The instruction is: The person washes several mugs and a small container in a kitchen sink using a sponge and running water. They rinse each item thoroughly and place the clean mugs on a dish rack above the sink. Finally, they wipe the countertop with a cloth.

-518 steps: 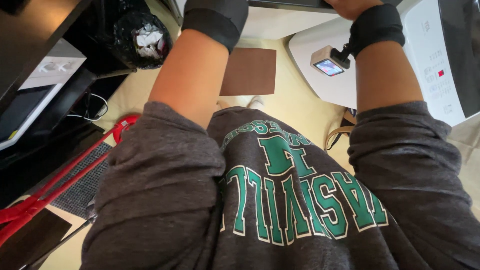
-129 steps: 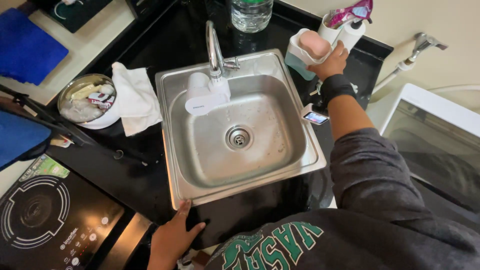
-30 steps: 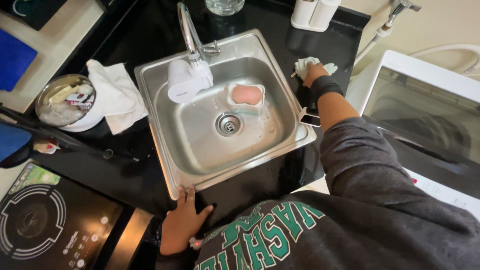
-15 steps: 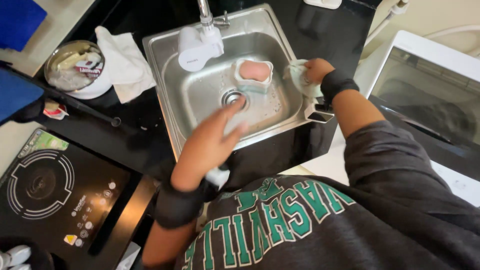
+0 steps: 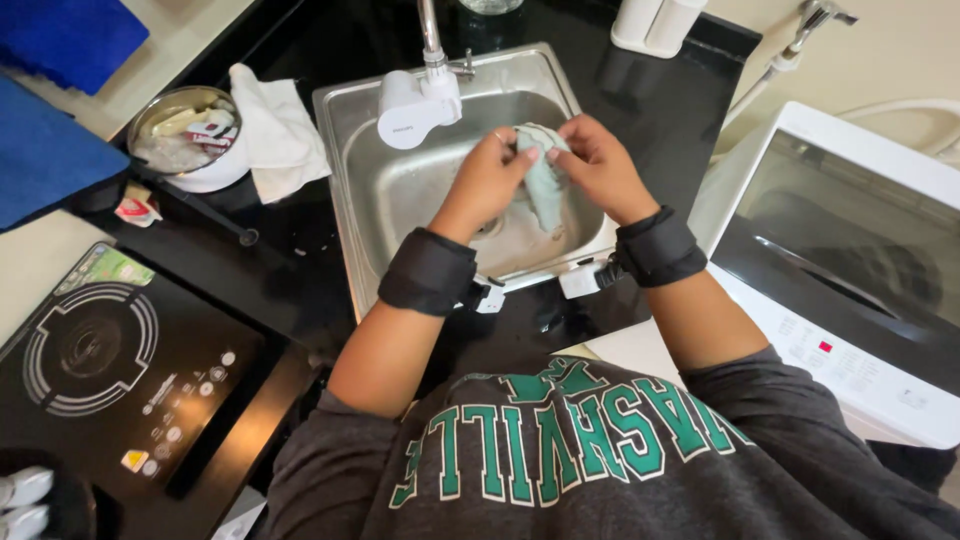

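The black stone countertop [image 5: 300,270] carried everything in view. At its right edge stood a white top-loading washing machine with a dark glass lid [image 5: 850,270]; at its near left corner sat a black single-ring induction hob [image 5: 110,370]. The square stainless steel sink [image 5: 400,190] was set into the countertop's middle, with a white plastic filter head on the chrome tap [image 5: 415,105] at its far edge. A white folded cloth [image 5: 280,135] lay left of the sink, touching a round steel bowl of small items [image 5: 185,135].

Above the basin, the left hand [image 5: 485,180] and right hand [image 5: 590,165] both gripped a pale green crumpled rag [image 5: 545,180], fingers clenched on it from either side.

Risk assessment: a loosened grip could drop the rag into the basin over the drain. Wringing beyond the sink's rim could probably drip water onto the countertop, towards the hob.
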